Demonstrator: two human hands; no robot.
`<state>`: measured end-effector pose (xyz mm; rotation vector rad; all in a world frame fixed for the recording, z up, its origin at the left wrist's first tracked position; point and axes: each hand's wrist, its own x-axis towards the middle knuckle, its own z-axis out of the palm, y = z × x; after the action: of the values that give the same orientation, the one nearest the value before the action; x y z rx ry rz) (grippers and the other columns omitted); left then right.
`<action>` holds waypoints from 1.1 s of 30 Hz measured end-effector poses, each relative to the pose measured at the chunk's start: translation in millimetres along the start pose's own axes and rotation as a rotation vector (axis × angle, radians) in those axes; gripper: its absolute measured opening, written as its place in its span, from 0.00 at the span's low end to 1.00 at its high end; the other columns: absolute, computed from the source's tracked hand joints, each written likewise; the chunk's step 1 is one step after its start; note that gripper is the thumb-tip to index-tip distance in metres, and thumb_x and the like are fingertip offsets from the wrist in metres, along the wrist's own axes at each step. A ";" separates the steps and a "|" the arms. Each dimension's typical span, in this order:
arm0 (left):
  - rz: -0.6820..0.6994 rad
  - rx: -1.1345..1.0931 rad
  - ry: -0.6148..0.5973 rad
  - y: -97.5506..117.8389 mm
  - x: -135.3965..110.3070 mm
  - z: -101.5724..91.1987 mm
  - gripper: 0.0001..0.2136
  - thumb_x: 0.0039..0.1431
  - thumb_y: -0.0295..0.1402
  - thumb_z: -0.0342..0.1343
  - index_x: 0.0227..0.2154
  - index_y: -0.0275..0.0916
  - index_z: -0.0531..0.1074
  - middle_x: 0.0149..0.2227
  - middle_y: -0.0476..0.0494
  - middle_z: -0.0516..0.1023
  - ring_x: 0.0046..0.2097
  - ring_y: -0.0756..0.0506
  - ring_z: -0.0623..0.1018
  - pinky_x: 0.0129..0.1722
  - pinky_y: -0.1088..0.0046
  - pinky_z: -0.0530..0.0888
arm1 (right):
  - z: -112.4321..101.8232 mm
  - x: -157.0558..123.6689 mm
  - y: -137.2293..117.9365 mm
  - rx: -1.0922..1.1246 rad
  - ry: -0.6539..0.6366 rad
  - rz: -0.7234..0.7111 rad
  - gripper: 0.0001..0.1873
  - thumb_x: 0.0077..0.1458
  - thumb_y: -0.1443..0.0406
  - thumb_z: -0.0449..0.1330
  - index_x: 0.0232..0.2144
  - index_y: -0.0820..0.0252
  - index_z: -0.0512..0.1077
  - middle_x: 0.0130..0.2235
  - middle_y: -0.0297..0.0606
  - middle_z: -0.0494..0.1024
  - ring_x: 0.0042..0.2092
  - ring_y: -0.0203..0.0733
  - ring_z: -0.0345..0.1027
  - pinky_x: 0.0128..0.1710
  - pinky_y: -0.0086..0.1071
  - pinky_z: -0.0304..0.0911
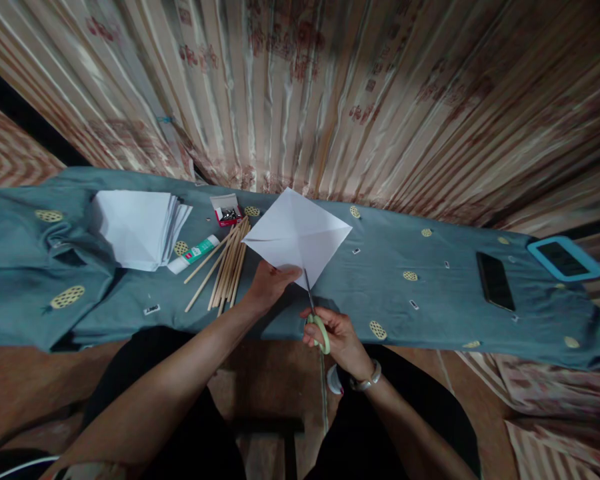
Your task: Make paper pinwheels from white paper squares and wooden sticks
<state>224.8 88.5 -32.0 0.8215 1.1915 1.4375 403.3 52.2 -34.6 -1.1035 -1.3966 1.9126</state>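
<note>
A square sheet of white paper [300, 230] with crossing crease lines is held like a diamond, one corner toward me. My left hand [271, 283] grips its lower left edge, the thumb lying on top and the other fingers hidden beneath. In my right hand [337, 333] is a pair of scissors [321, 333] with light green handles, fingers closed around the loops. The blades point away from me and reach the paper near its closest corner. How far they have cut in is hard to make out.
A stack of white paper [135, 227] lies left on the teal patterned cloth [455, 313]. Nearby are a glue tube [193, 253], several wooden sticks [230, 267] and a small open box of metal pieces [227, 212]. On the right lie a dark phone [495, 280] and a blue-framed device [565, 258].
</note>
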 end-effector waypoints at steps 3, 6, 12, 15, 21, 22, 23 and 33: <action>-0.001 0.004 0.000 0.0 -0.4 0.0 0.09 0.40 0.34 0.66 0.21 0.35 0.75 0.23 0.49 0.76 0.27 0.48 0.72 0.33 0.71 0.70 | 0.1 0.2 0.4 0.001 0.007 0.003 0.18 0.46 0.53 0.71 0.34 0.59 0.76 0.21 0.30 0.74 0.23 0.31 0.67 0.24 0.25 0.65; -0.006 0.015 0.002 0.8 -0.6 0.3 0.09 0.40 0.35 0.66 0.20 0.35 0.75 0.23 0.49 0.75 0.28 0.47 0.73 0.33 0.70 0.70 | 0.5 0.5 0.2 0.020 0.019 0.017 0.18 0.44 0.53 0.71 0.32 0.59 0.76 0.21 0.30 0.75 0.22 0.31 0.67 0.23 0.25 0.65; -0.005 -0.011 -0.006 6.4 -1.8 2.4 0.09 0.39 0.35 0.66 0.23 0.35 0.77 0.26 0.47 0.79 0.30 0.47 0.75 0.36 0.69 0.71 | 1.6 0.8 -1.2 0.034 0.023 0.024 0.17 0.44 0.55 0.72 0.31 0.60 0.75 0.20 0.29 0.74 0.22 0.31 0.67 0.22 0.24 0.64; -0.024 -0.046 -0.004 7.9 -2.1 4.5 0.09 0.37 0.33 0.67 0.24 0.35 0.77 0.26 0.48 0.79 0.29 0.47 0.75 0.36 0.70 0.71 | 1.3 0.8 -1.4 0.037 0.021 0.016 0.18 0.43 0.55 0.72 0.31 0.60 0.75 0.20 0.29 0.74 0.22 0.31 0.67 0.22 0.24 0.63; -0.033 -0.033 0.003 4.2 -1.9 5.0 0.08 0.37 0.33 0.66 0.20 0.35 0.75 0.22 0.50 0.75 0.27 0.49 0.72 0.33 0.71 0.70 | 0.0 0.6 -1.5 0.027 0.015 0.017 0.18 0.44 0.54 0.72 0.32 0.60 0.75 0.20 0.30 0.75 0.22 0.31 0.67 0.22 0.24 0.63; -0.034 -0.030 0.002 3.9 -1.9 4.8 0.08 0.37 0.33 0.66 0.20 0.35 0.74 0.22 0.50 0.75 0.27 0.49 0.72 0.33 0.71 0.70 | 0.0 0.6 -1.4 0.023 0.014 0.018 0.17 0.45 0.54 0.71 0.32 0.60 0.75 0.20 0.30 0.75 0.22 0.31 0.67 0.22 0.24 0.63; -0.035 -0.031 0.001 3.9 -2.1 4.8 0.08 0.37 0.33 0.66 0.20 0.36 0.75 0.23 0.50 0.75 0.27 0.48 0.72 0.33 0.70 0.70 | 0.1 0.7 -1.2 0.020 0.012 0.018 0.17 0.45 0.54 0.71 0.32 0.60 0.75 0.20 0.30 0.74 0.22 0.31 0.67 0.22 0.24 0.63; -0.050 -0.074 -0.003 3.7 -2.0 6.0 0.09 0.35 0.33 0.67 0.22 0.36 0.76 0.25 0.48 0.79 0.29 0.47 0.75 0.36 0.69 0.71 | -1.1 1.0 0.7 0.004 0.004 0.017 0.18 0.46 0.53 0.70 0.33 0.59 0.74 0.21 0.30 0.75 0.22 0.31 0.67 0.23 0.24 0.63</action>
<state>229.8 88.2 -26.7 0.7381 1.1422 1.4301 403.7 53.3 -35.8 -1.1202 -1.3848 1.9235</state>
